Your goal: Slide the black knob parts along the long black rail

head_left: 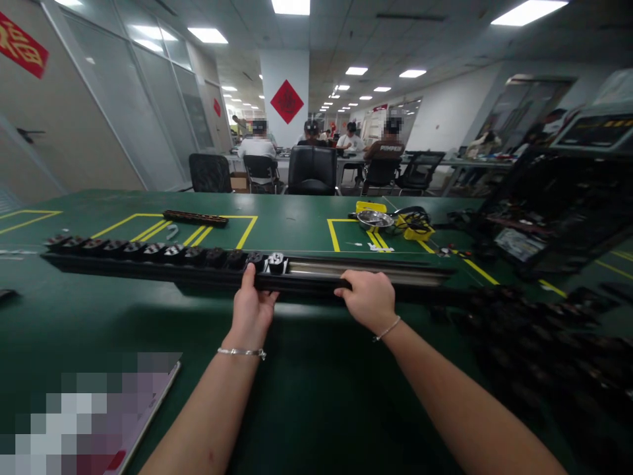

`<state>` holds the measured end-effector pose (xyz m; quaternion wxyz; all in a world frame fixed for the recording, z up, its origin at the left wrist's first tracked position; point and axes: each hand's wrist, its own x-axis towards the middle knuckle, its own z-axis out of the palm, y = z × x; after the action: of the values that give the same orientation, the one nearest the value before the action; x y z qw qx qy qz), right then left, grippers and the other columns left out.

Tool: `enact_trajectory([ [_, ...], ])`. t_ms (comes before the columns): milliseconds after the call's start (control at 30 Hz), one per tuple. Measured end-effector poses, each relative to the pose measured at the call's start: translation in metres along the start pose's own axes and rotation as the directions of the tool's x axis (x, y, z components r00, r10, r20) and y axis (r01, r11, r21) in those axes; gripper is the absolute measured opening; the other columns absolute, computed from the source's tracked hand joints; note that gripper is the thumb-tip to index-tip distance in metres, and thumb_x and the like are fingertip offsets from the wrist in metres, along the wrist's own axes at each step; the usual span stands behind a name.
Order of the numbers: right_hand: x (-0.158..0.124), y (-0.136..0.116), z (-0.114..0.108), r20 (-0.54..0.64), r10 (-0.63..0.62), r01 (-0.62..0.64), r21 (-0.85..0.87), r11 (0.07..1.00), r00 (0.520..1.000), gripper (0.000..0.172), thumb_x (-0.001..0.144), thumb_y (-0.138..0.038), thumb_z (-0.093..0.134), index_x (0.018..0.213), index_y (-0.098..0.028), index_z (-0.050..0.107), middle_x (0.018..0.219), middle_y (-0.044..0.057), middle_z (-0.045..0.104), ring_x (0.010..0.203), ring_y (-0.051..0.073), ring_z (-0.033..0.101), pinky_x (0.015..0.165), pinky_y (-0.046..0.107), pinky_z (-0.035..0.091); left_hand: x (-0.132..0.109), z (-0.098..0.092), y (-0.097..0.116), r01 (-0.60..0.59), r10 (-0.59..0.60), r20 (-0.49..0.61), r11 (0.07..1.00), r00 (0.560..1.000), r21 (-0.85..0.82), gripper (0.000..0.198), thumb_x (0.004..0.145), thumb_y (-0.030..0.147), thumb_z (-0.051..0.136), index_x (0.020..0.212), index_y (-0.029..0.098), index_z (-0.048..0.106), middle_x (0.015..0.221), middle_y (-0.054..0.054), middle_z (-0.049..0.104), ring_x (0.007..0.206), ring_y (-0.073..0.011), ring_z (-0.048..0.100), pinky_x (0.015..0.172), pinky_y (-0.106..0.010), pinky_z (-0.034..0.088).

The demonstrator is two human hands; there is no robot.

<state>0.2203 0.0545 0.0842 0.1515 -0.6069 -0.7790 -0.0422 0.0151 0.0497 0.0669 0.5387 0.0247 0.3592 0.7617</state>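
A long black rail point(376, 272) lies across the green table, with several black socket modules point(148, 251) seated along its left half and bare metal showing on its right half. My left hand point(253, 309) grips the rail's near edge just below the last socket module point(275, 262), fingers curled over it. My right hand point(368, 300) is closed on the rail's near edge a little to the right. Each wrist wears a thin bracelet.
A heap of loose black socket modules point(539, 343) lies at right. A second black strip point(195, 218), a metal bowl point(374, 220) and a yellow tray point(418, 227) sit farther back. A tablet point(123, 409) lies near left. People sit at a far table behind office chairs.
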Motion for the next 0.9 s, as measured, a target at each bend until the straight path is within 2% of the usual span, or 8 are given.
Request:
enact_trajectory([
  [133,-0.034,-0.024,0.012,0.038,-0.009,0.006,0.082,0.997,0.999,0.017,0.079,-0.039,0.059,0.085,-0.025,0.065,0.088,0.001,0.069,0.086,0.017,0.059,0.068,0.031,0.027,-0.022,-0.032,0.015,-0.023,0.025,-0.067,0.999,0.997,0.026,0.012,0.084,0.020,0.054,0.093,0.018,0.061,0.081,-0.001,0.069,0.077,-0.0152,0.067,0.077,-0.037,0.056],
  [233,-0.054,-0.037,0.020,0.057,-0.005,-0.002,0.112,0.994,0.998,0.015,0.079,-0.038,0.060,0.084,-0.025,0.065,0.087,0.001,0.069,0.085,0.017,0.059,0.069,0.031,0.027,-0.032,-0.053,0.021,-0.012,0.020,-0.126,0.998,0.992,0.067,0.010,0.084,0.021,0.052,0.089,0.017,0.060,0.075,-0.001,0.068,0.070,-0.0138,0.066,0.070,-0.033,0.057],
  [367,-0.072,-0.041,0.028,0.065,-0.015,0.008,0.106,0.994,0.998,0.014,0.079,-0.037,0.060,0.081,-0.024,0.064,0.087,0.001,0.069,0.086,0.017,0.059,0.069,0.031,0.027,-0.041,-0.073,0.022,0.022,-0.014,-0.114,0.997,0.993,0.074,0.010,0.084,0.020,0.048,0.084,0.018,0.058,0.075,-0.001,0.067,0.067,-0.0144,0.066,0.064,-0.031,0.058],
  [467,-0.081,-0.036,0.032,0.075,-0.016,0.009,0.101,0.995,0.997,0.014,0.080,-0.036,0.058,0.081,-0.023,0.063,0.086,0.001,0.069,0.086,0.017,0.059,0.070,0.031,0.027,-0.046,-0.082,0.019,0.091,-0.074,-0.133,0.988,0.988,0.123,0.008,0.082,0.019,0.048,0.082,0.016,0.056,0.071,-0.002,0.065,0.063,-0.0150,0.065,0.060,-0.031,0.058],
  [567,-0.086,-0.028,0.036,0.070,-0.017,0.010,0.090,0.996,0.997,0.014,0.080,-0.036,0.058,0.081,-0.023,0.063,0.087,0.001,0.069,0.086,0.017,0.058,0.072,0.031,0.027,-0.047,-0.089,0.017,0.193,-0.155,-0.167,0.951,0.974,0.241,0.008,0.083,0.019,0.048,0.083,0.014,0.055,0.067,-0.004,0.063,0.059,-0.0157,0.065,0.057,-0.029,0.058],
  [700,-0.090,-0.018,0.040,0.078,-0.007,0.000,0.092,0.996,0.997,0.014,0.081,-0.036,0.057,0.082,-0.023,0.063,0.086,0.001,0.069,0.086,0.017,0.058,0.072,0.031,0.027,-0.046,-0.095,0.017,0.300,-0.255,-0.161,0.843,0.954,0.446,0.017,0.084,0.025,0.049,0.093,0.012,0.055,0.065,-0.008,0.064,0.057,-0.0181,0.066,0.054,-0.029,0.057],
  [900,-0.093,-0.009,0.041,0.094,0.009,-0.016,0.076,0.997,0.996,0.016,0.081,-0.036,0.056,0.085,-0.023,0.064,0.089,0.002,0.069,0.089,0.018,0.059,0.072,0.031,0.028,-0.044,-0.100,0.021,0.349,-0.369,-0.106,0.694,0.924,0.629,0.036,0.081,0.037,0.055,0.101,0.007,0.056,0.078,-0.022,0.068,0.065,-0.0267,0.070,0.052,-0.031,0.057],
])
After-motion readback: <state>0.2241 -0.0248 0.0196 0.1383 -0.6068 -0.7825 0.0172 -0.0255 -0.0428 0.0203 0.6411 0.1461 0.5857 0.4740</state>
